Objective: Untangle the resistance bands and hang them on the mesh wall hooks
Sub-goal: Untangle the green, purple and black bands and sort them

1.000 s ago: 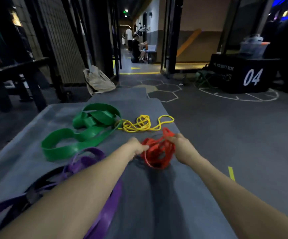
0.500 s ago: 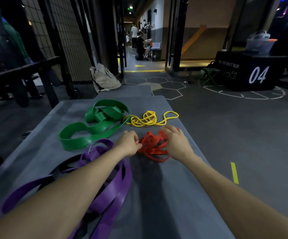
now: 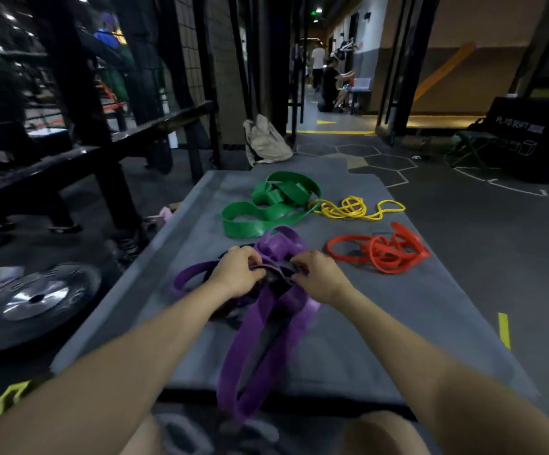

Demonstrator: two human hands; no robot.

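Gripping a tangle of bands above the grey mat (image 3: 181, 244), the left hand (image 3: 238, 270) and the right hand (image 3: 319, 279) face each other with fingers curled shut; between them runs a short stretch of the black band (image 3: 278, 270), pinched at each end. The purple band (image 3: 260, 339) is wound through the same knot: loops of it rise just beyond the knuckles, one loop lies on the mat to the left of the left hand, and long folds trail from the hands toward the near edge of the mat and over it. More of the black band shows inside those folds.

Farther along the mat, to the right of the hands, the red band (image 3: 381, 252) lies in a loose coil, apart from both hands. Beyond it, near the mat's far right edge, lies the yellow band (image 3: 353, 208), knotted on itself. The green band (image 3: 266, 208) lies at the mat's far centre, its right end touching the yellow one.

Off the mat's left edge a weight plate (image 3: 33, 297) rests on the floor beside a black bench (image 3: 79, 152). Behind the bench stands the mesh wall (image 3: 197, 60). A beige bag (image 3: 265, 141) sits just past the mat's far end.
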